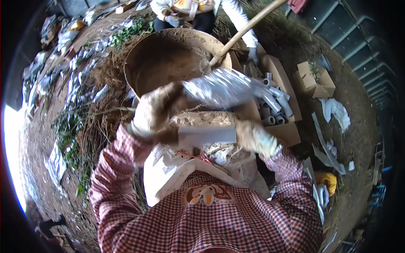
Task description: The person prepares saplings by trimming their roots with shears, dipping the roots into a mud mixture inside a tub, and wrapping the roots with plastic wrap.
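Note:
My left hand (154, 109), in a soiled white work glove, is closed on one end of a shiny clear plastic bag (223, 86), smeared by motion and stretching right toward the carton. Between my hands, over my lap, is a short grey pipe (206, 135). My right hand (258, 138), in a similar glove, is closed on its right end. The lower fingers of my left hand come up to the left end. Just behind the pipe shows a mud-caked, pale rounded object (204, 119). White plastic sheeting (162, 173) lies over my lap, with a red tie at its middle.
Ahead stands a large muddy basin (135, 55) with a wooden handle (257, 21) leaning in it. A carton (291, 99) of grey pipes (278, 105) stands to the right, a co-worker's gloved hand (253, 55) at its far end. Rooty plants (95, 130) lie left.

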A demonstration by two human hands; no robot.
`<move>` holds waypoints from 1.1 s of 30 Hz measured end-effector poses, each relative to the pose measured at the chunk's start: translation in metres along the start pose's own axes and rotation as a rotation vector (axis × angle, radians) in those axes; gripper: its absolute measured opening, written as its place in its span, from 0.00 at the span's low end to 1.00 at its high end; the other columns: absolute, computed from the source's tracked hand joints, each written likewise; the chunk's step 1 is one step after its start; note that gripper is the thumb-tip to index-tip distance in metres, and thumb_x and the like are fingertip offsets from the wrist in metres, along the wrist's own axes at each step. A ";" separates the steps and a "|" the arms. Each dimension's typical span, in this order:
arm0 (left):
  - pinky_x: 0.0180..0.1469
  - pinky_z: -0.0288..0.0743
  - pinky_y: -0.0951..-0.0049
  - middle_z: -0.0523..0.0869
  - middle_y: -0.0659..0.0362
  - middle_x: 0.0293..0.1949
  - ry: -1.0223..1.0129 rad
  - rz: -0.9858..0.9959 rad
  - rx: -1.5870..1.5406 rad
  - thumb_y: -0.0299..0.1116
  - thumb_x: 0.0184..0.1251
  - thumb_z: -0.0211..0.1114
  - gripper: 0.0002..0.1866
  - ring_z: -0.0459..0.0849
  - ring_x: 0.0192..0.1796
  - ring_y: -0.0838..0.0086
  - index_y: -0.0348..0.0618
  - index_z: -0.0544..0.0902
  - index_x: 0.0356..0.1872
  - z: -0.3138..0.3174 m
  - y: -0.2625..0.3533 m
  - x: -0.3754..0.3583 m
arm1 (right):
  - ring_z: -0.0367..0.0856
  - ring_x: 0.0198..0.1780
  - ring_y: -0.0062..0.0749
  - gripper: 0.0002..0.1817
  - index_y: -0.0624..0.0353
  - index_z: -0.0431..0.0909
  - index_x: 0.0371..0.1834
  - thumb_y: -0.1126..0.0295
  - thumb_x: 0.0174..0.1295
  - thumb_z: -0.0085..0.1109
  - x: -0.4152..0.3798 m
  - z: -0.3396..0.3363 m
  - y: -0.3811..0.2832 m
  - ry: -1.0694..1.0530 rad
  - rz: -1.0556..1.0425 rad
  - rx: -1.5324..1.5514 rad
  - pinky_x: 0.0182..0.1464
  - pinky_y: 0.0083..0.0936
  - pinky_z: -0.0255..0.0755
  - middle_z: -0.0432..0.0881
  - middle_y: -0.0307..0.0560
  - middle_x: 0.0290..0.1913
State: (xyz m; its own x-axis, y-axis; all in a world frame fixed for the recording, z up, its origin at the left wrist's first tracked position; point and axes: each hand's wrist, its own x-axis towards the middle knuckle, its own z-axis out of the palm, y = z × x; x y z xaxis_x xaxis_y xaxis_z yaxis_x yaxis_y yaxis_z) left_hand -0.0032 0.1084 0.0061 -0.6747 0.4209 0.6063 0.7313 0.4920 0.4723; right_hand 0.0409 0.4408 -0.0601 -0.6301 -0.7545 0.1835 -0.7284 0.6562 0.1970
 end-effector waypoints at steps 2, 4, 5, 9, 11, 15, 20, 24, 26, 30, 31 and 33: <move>0.28 0.78 0.68 0.85 0.50 0.38 -0.109 0.010 0.362 0.37 0.69 0.59 0.13 0.85 0.31 0.63 0.44 0.81 0.49 0.001 -0.010 0.001 | 0.79 0.34 0.24 0.12 0.61 0.77 0.48 0.68 0.64 0.57 -0.002 -0.032 -0.012 -0.032 -0.035 0.372 0.30 0.22 0.78 0.81 0.43 0.38; 0.25 0.75 0.69 0.84 0.55 0.33 -0.224 0.259 0.788 0.36 0.65 0.59 0.17 0.84 0.28 0.69 0.46 0.80 0.54 0.017 -0.031 -0.020 | 0.81 0.34 0.23 0.12 0.62 0.78 0.47 0.67 0.64 0.58 -0.003 -0.039 0.000 -0.013 0.067 0.909 0.29 0.20 0.77 0.83 0.44 0.37; 0.24 0.74 0.71 0.84 0.57 0.33 -0.235 0.344 0.754 0.35 0.64 0.59 0.18 0.83 0.28 0.72 0.47 0.80 0.55 0.019 -0.029 -0.026 | 0.81 0.34 0.22 0.12 0.63 0.78 0.46 0.66 0.64 0.59 -0.003 -0.027 0.015 0.013 0.207 1.316 0.29 0.20 0.77 0.83 0.44 0.37; 0.27 0.77 0.76 0.85 0.56 0.34 -0.171 0.136 -0.064 0.31 0.68 0.60 0.13 0.84 0.29 0.75 0.41 0.80 0.51 0.004 0.007 -0.018 | 0.81 0.34 0.18 0.14 0.65 0.76 0.49 0.66 0.67 0.55 -0.002 0.027 0.048 0.156 0.535 1.470 0.27 0.14 0.76 0.83 0.40 0.40; 0.30 0.79 0.77 0.86 0.55 0.35 -0.083 -0.176 -0.556 0.28 0.70 0.59 0.11 0.84 0.31 0.76 0.37 0.80 0.51 -0.005 0.021 -0.015 | 0.79 0.37 0.17 0.16 0.64 0.72 0.54 0.68 0.67 0.53 -0.012 0.070 0.050 0.106 0.427 1.346 0.35 0.13 0.78 0.80 0.38 0.43; 0.29 0.80 0.70 0.85 0.54 0.34 0.118 0.049 0.063 0.35 0.70 0.59 0.13 0.85 0.29 0.66 0.43 0.79 0.52 -0.003 -0.022 -0.002 | 0.79 0.36 0.26 0.15 0.64 0.74 0.50 0.70 0.60 0.57 -0.015 -0.012 0.000 0.063 0.055 0.537 0.37 0.19 0.78 0.80 0.42 0.42; 0.36 0.80 0.63 0.85 0.58 0.35 -0.266 0.249 0.302 0.44 0.68 0.58 0.17 0.86 0.36 0.62 0.50 0.79 0.53 0.005 -0.024 0.000 | 0.80 0.35 0.36 0.15 0.63 0.76 0.44 0.74 0.52 0.63 0.000 -0.048 0.011 -0.048 -0.046 0.403 0.38 0.27 0.78 0.79 0.46 0.40; 0.39 0.83 0.65 0.86 0.53 0.40 -0.324 0.181 0.264 0.41 0.70 0.58 0.17 0.87 0.38 0.62 0.46 0.80 0.55 0.028 -0.054 -0.017 | 0.85 0.42 0.37 0.14 0.64 0.78 0.48 0.74 0.58 0.61 -0.005 -0.057 0.009 -0.013 0.234 1.222 0.44 0.28 0.83 0.83 0.52 0.45; 0.34 0.83 0.68 0.86 0.54 0.35 -0.315 0.389 0.291 0.36 0.67 0.61 0.15 0.87 0.33 0.64 0.43 0.81 0.51 0.040 -0.045 -0.026 | 0.84 0.44 0.36 0.17 0.66 0.77 0.49 0.68 0.60 0.60 -0.022 -0.029 0.018 0.082 0.461 1.508 0.47 0.27 0.81 0.83 0.52 0.46; 0.27 0.80 0.73 0.87 0.60 0.34 -0.285 0.445 0.355 0.34 0.55 0.67 0.21 0.85 0.29 0.70 0.49 0.82 0.53 0.009 0.018 0.001 | 0.83 0.43 0.34 0.21 0.65 0.77 0.52 0.69 0.54 0.58 -0.017 -0.006 0.007 0.224 1.008 1.918 0.48 0.27 0.79 0.83 0.48 0.45; 0.27 0.79 0.72 0.87 0.61 0.33 -0.236 0.513 0.444 0.35 0.54 0.67 0.21 0.85 0.30 0.71 0.52 0.83 0.52 0.002 0.020 0.007 | 0.82 0.42 0.35 0.26 0.64 0.77 0.53 0.71 0.47 0.58 -0.014 0.007 0.004 0.251 0.921 1.953 0.48 0.29 0.79 0.83 0.48 0.43; 0.33 0.81 0.67 0.86 0.62 0.34 -0.125 0.402 0.503 0.34 0.52 0.68 0.20 0.85 0.33 0.70 0.52 0.84 0.49 0.003 0.017 0.008 | 0.82 0.43 0.35 0.27 0.65 0.75 0.55 0.72 0.46 0.58 -0.005 0.013 -0.007 0.276 0.731 2.054 0.50 0.31 0.80 0.82 0.49 0.45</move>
State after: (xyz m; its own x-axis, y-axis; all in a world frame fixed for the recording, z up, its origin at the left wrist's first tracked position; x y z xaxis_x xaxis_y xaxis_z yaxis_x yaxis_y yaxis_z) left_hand 0.0039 0.1223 0.0173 -0.3868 0.7166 0.5803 0.8136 0.5614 -0.1509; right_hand 0.0456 0.4404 -0.0745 -0.9411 -0.3077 -0.1405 0.2398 -0.3139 -0.9187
